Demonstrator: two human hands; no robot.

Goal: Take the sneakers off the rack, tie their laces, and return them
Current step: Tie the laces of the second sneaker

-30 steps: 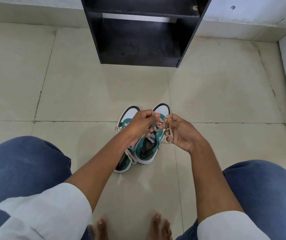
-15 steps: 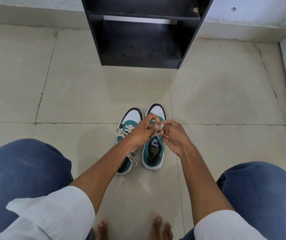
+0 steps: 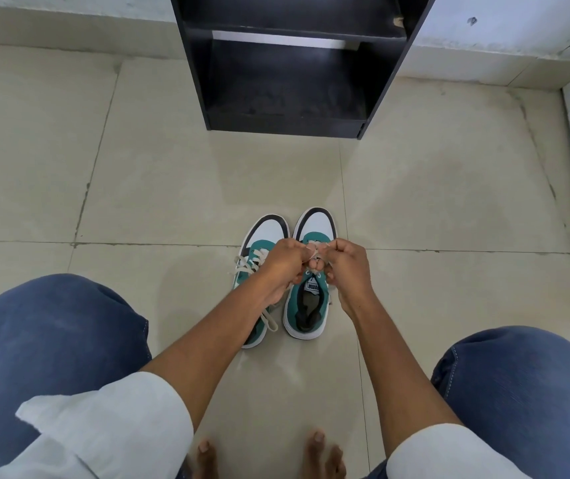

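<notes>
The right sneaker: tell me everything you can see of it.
The right sneaker is teal with a white toe cap edged in black, a white sole and a dark insole; a logo tag sits on its tongue. It stands upright on the tiled floor, toe toward the black rack, beside the left sneaker. Both hands, left and right, pinch its cream laces over the tongue.

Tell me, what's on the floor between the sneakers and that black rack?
Nothing: in the head view, only bare tiled floor separates the sneakers from the black rack.
</notes>
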